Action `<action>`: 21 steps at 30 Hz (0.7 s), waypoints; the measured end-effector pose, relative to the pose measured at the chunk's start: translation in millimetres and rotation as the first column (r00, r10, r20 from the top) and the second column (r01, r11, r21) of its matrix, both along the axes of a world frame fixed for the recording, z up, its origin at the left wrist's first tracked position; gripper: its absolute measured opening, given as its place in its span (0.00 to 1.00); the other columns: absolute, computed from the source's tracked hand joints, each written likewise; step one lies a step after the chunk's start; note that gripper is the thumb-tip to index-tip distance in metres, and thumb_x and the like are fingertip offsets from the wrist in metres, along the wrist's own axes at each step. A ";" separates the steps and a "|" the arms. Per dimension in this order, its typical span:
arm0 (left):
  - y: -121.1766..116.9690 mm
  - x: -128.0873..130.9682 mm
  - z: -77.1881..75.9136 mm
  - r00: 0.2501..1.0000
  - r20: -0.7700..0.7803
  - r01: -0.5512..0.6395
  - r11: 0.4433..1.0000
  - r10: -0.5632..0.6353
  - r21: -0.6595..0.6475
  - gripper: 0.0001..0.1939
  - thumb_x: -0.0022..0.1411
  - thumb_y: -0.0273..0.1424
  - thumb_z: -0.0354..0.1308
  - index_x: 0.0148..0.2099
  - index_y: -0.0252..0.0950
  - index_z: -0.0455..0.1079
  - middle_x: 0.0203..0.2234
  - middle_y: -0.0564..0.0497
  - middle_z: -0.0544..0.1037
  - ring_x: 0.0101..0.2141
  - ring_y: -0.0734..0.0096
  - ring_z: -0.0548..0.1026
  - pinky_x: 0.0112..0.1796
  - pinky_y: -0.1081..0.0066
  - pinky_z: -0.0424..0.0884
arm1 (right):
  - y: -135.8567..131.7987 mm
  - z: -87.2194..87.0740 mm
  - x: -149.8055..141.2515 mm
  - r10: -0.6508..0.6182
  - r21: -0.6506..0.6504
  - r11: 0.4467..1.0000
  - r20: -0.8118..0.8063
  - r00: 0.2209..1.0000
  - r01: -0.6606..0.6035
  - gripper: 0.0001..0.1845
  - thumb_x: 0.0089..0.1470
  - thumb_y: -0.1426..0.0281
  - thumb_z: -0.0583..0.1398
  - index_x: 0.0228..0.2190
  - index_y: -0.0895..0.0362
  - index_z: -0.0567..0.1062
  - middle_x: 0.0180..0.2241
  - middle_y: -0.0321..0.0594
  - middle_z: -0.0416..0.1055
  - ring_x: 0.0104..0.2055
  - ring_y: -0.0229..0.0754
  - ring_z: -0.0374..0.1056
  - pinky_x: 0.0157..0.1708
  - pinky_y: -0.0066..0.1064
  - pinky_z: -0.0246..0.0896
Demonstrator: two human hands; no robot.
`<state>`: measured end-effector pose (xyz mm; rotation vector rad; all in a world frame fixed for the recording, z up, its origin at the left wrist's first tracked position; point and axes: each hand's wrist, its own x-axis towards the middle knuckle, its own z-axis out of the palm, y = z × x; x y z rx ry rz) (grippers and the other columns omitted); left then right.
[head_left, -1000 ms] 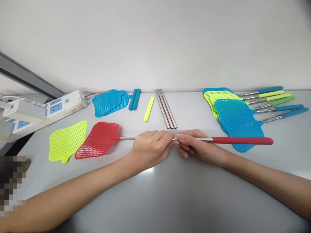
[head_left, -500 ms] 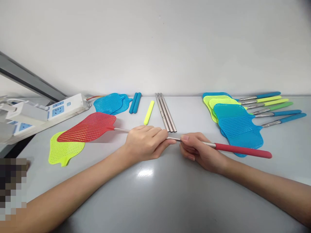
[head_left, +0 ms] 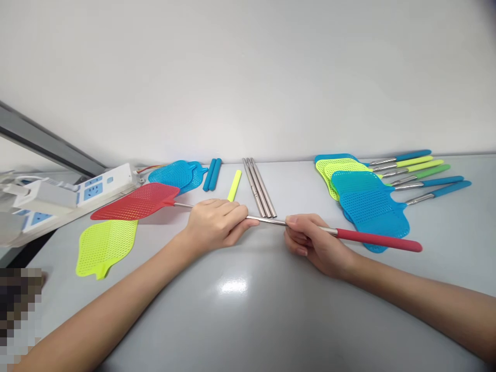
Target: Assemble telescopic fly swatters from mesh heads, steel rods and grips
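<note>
My left hand [head_left: 215, 225] grips the steel shaft [head_left: 267, 221] of a red fly swatter, and my right hand [head_left: 313, 244] holds the same shaft just short of its red handle [head_left: 375, 240]. A stretch of bare shaft shows between my hands. The swatter's red mesh head [head_left: 135, 202] is held above the table, tilted and seen nearly edge-on, beyond my left hand. It lies just above a loose yellow-green swatter head [head_left: 104, 248] in the view. The shaft's other parts are hidden inside my fists.
Along the wall lie blue swatter heads [head_left: 178, 175], blue handles [head_left: 212, 174], a yellow handle [head_left: 234, 186] and several steel tubes [head_left: 258, 187]. At the right are stacked swatter heads [head_left: 364, 201] and several finished swatters [head_left: 418, 173]. A power strip [head_left: 104, 186] sits at the left.
My hands have drawn apart, showing more bare shaft. The red head has risen and tilted towards edge-on, and the handle end has dropped slightly. The whole view has shifted as my head moved.
</note>
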<state>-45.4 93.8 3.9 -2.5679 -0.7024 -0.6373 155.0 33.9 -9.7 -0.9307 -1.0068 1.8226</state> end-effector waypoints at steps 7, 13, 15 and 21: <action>2.7 -2.3 -0.3 1.000 0.005 -0.015 1.000 0.015 -0.024 0.17 0.59 0.37 0.45 0.20 0.36 0.58 0.12 0.57 0.64 0.16 0.78 0.63 0.20 0.75 0.54 | -1.8 -5.2 0.0 -0.091 -0.019 0.996 -0.039 0.995 0.091 0.19 0.51 0.68 0.51 0.13 0.56 0.51 0.13 0.28 0.45 0.15 0.31 0.44 0.18 0.29 0.34; -2.5 2.4 -9.8 0.997 0.028 -0.069 0.990 0.073 -0.119 0.17 0.60 0.36 0.44 0.21 0.35 0.58 0.13 0.56 0.64 0.17 0.77 0.62 0.21 0.75 0.54 | -0.4 -7.6 -1.9 -0.126 -0.004 0.992 -0.101 0.987 0.127 0.19 0.50 0.70 0.52 0.12 0.57 0.52 0.12 0.28 0.45 0.15 0.31 0.46 0.18 0.28 0.37; -3.3 3.2 -12.7 0.994 0.054 -0.083 0.988 0.091 -0.134 0.17 0.60 0.36 0.45 0.22 0.35 0.59 0.14 0.56 0.64 0.18 0.77 0.62 0.22 0.75 0.54 | 0.8 -7.3 -2.4 -0.130 -0.009 0.991 -0.113 0.985 0.130 0.19 0.50 0.69 0.52 0.12 0.57 0.53 0.12 0.28 0.44 0.15 0.31 0.47 0.18 0.28 0.37; -4.4 6.5 -17.3 0.988 0.093 -0.109 0.979 0.127 -0.172 0.15 0.59 0.37 0.46 0.23 0.36 0.60 0.16 0.55 0.66 0.20 0.76 0.64 0.24 0.74 0.55 | 3.0 -8.2 -3.3 -0.136 -0.029 0.991 -0.149 0.979 0.133 0.20 0.51 0.68 0.51 0.11 0.57 0.55 0.11 0.29 0.44 0.15 0.33 0.48 0.19 0.29 0.39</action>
